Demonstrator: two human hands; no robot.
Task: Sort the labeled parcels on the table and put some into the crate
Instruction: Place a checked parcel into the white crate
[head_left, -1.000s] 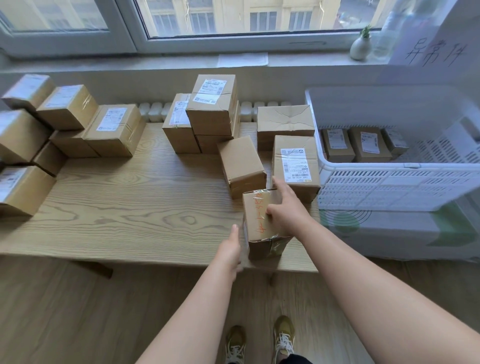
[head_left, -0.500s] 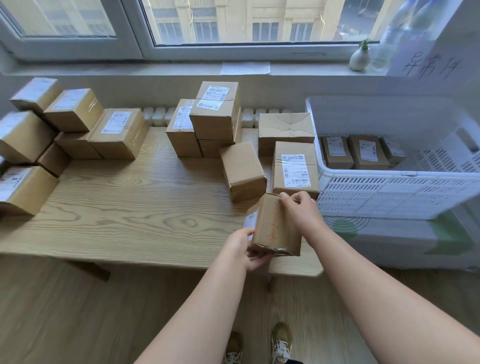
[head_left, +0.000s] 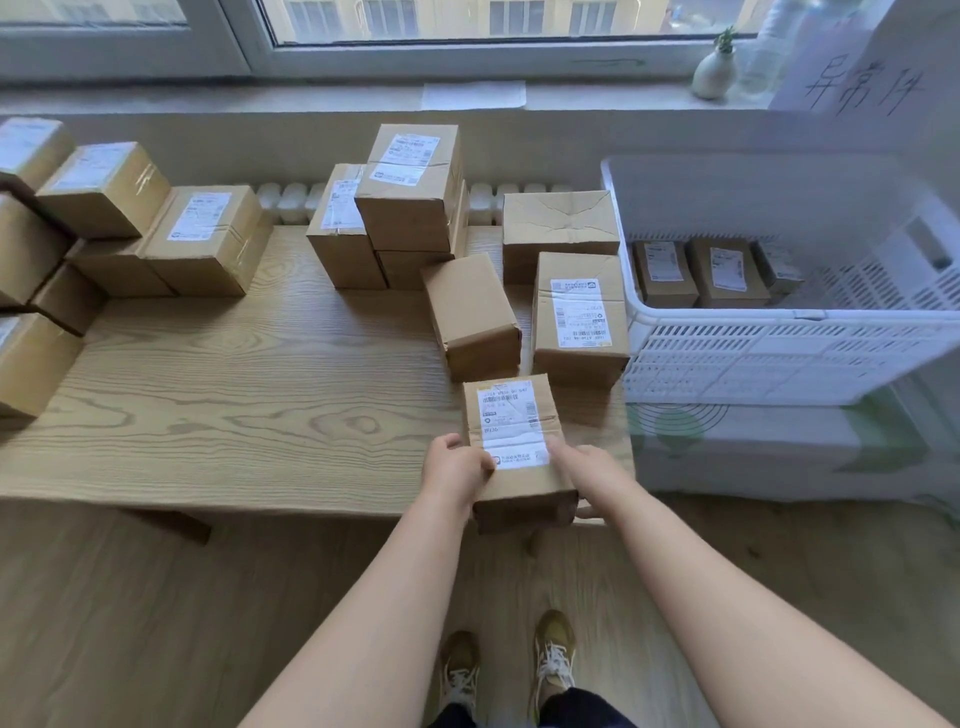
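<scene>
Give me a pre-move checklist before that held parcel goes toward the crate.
1. Grip: left hand and right hand hold the held parcel from opposite sides: ok.
2. Label up: its label faces the camera: ok.
3. Label says crate: print too small to read: cannot tell.
4. Room in the crate: three parcels line its far side; the near floor is hidden behind the wall: cannot tell.
5. Path: a labeled parcel stands close to the crate's left wall, beyond the held one; a lift rightward over the rim looks free: ok.
</scene>
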